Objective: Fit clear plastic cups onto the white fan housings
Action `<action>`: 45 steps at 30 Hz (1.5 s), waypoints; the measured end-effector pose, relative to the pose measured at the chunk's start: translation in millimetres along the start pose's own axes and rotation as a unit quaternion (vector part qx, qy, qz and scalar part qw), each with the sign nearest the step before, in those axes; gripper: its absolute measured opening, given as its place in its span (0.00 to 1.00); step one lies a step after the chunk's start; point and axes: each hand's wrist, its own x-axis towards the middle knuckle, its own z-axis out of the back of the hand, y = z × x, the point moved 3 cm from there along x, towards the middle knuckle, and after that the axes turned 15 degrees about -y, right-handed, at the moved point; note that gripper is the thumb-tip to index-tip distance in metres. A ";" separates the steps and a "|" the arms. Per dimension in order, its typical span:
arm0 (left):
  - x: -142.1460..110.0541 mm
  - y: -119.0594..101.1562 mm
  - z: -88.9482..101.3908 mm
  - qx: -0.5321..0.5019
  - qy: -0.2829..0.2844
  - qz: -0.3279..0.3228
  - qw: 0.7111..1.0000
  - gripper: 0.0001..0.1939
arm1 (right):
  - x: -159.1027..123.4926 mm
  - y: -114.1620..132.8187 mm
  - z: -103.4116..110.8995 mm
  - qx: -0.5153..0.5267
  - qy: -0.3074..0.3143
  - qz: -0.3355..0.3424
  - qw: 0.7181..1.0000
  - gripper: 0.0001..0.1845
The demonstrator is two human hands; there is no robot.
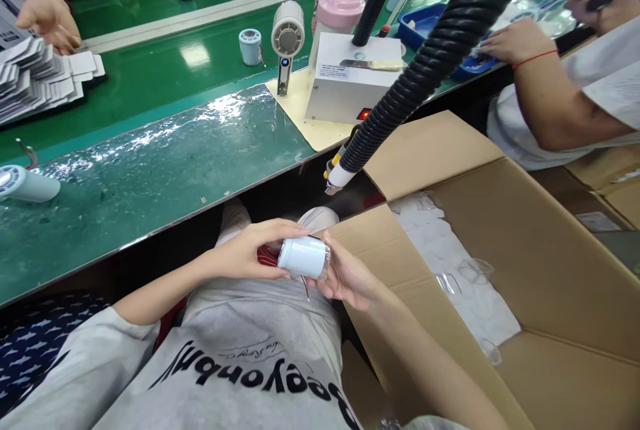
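Note:
A light blue cylindrical fan housing [303, 257] lies sideways between my two hands, above my lap. My left hand [250, 250] is closed around its left end, thumb below and fingers above. Beside that palm shows something dark red with stripes, partly hidden by the fingers. My right hand [347, 277] grips the right end, where a clear rim shows. A thin dark wire [305, 288] hangs under the housing. Just above my hands is the white metal-tipped nozzle [340, 178] of a black corrugated hose [425, 70]; neither hand touches it.
An open cardboard box [550, 237] with clear plastic pieces stands at my right. On the green bench [165, 177] are a white box-shaped device [335, 100], a handheld fan [287, 37], a pink-lidded bottle [340, 7] and another blue housing [35, 185]. Co-workers' hands are at far left and right.

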 end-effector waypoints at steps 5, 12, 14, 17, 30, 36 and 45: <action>-7.8 -10.3 -0.1 -0.017 -0.031 0.113 0.993 0.33 | -2.8 -7.4 3.2 -0.044 0.013 0.079 0.996 0.43; -19.7 -7.1 1.2 -0.051 -0.048 0.229 0.971 0.36 | -26.8 2.4 8.9 -0.222 -0.086 0.594 0.768 0.34; -20.9 -6.4 2.8 -0.061 -0.040 0.236 0.969 0.38 | -33.2 3.1 5.5 -0.285 -0.062 0.644 0.707 0.32; -19.7 -8.9 6.3 -0.080 -0.013 0.212 0.974 0.42 | -33.1 4.4 5.1 -0.262 -0.062 0.596 0.757 0.29; -29.7 4.6 3.7 -0.180 0.006 0.222 0.958 0.43 | -30.0 3.5 1.9 -0.283 -0.113 0.559 0.771 0.24; -30.7 9.1 9.7 -0.205 -0.012 0.173 0.963 0.46 | -31.8 5.9 -2.3 -0.267 -0.128 0.606 0.738 0.38; -14.2 -1.1 16.1 -0.100 -0.001 0.157 0.983 0.33 | -29.9 7.8 17.0 -0.297 -0.138 0.574 0.750 0.36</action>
